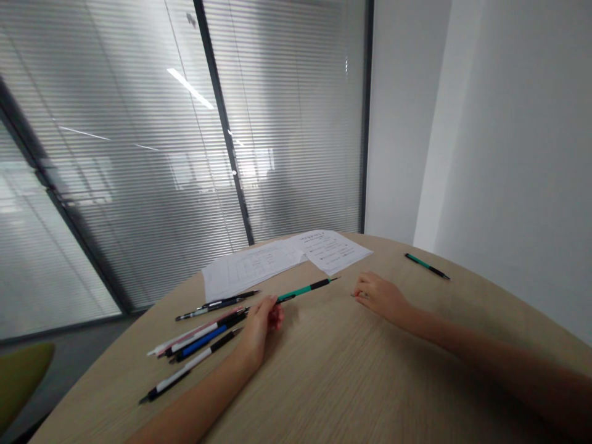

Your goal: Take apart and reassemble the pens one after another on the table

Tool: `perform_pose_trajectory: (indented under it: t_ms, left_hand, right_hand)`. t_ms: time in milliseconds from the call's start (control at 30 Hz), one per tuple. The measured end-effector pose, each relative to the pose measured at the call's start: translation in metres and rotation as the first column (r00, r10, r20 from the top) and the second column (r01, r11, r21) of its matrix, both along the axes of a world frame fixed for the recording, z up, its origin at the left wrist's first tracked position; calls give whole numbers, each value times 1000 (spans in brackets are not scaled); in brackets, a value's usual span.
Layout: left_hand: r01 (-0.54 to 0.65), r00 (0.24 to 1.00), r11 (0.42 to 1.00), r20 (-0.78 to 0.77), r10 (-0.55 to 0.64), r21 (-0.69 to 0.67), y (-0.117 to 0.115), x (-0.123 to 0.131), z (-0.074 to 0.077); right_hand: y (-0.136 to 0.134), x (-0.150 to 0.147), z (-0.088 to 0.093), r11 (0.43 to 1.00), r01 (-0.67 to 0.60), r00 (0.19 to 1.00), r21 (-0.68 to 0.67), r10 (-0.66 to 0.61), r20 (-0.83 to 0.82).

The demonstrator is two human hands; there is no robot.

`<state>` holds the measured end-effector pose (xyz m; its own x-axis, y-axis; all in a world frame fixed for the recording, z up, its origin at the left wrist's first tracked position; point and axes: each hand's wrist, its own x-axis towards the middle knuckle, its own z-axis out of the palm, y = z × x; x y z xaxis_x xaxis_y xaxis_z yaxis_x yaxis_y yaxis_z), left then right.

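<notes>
My left hand (259,327) is closed around the rear part of a green pen (296,293) with a black grip. The pen's thin tip points right, toward my other hand. A short gap to the right, my right hand (379,297) is held over the table with its fingertips pinched together. Something tiny seems to show at those fingertips, too small to name. Beside my left hand lie several pens, among them a blue pen (202,343) and a white pen (182,371) with black ends.
Printed paper sheets (252,265) lie at the far side of the round wooden table (324,382). Another green pen (425,266) rests at the far right, near the table's edge. Two dark pens (217,304) lie by the sheets. A yellow-green chair (23,376) stands at the left.
</notes>
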<state>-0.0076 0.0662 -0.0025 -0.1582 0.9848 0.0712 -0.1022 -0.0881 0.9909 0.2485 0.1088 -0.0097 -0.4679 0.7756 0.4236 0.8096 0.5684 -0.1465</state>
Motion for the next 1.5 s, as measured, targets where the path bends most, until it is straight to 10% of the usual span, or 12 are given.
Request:
perform_pose_trajectory:
  t_ms: [967,1500]
  left_hand:
    - [75,988,997,-140,-71,25,-5,3,2]
    - [-204,975,978,-78,207,47,1,-6,4]
  right_hand:
    - [-19,-14,25,997,-61,996,-43,58,-70]
    - [-7,4,38,993,108,992,-50,-104,70]
